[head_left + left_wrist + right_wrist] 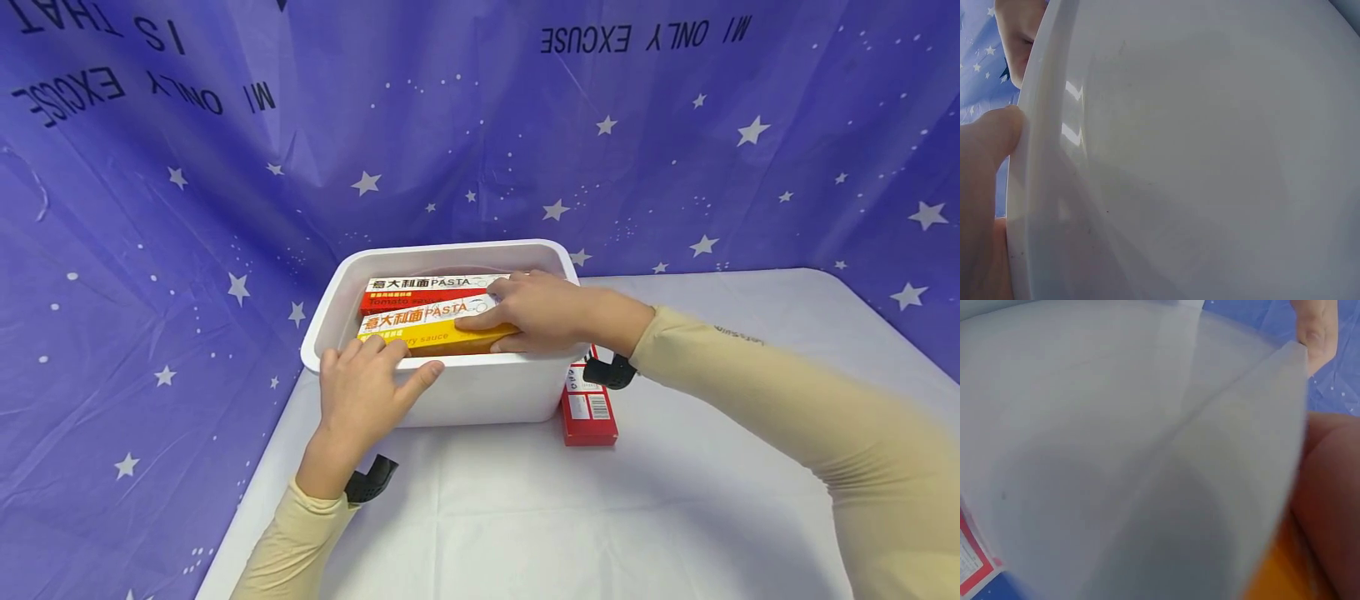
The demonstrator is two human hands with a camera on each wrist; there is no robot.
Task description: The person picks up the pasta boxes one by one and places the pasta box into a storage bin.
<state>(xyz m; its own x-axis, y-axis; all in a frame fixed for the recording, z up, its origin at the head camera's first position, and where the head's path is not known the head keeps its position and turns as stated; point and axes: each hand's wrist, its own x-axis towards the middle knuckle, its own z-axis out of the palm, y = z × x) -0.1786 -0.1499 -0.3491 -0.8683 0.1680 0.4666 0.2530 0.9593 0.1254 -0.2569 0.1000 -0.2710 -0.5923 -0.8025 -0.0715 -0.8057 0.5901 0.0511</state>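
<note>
In the head view, a white plastic bin [480, 392] stands on the table with pasta boxes inside. A yellow-and-white pasta box [442, 328] lies slanted along the near side, beside a red-and-white tomato sauce pasta box [390, 297] farther back. My right hand [543, 312] reaches over the bin's right end and grips the right part of the yellow box. My left hand [363, 383] holds the near rim at the left corner, fingers over the edge. In the left wrist view its thumb [1005, 131] rests at the rim. Orange box surface [1282, 569] shows under the right hand.
A red-and-white box [590, 425] with a barcode lies on the white tablecloth [487, 517] against the bin's right side, partly under the right wrist. Behind stands a purple star-printed cloth [465, 150].
</note>
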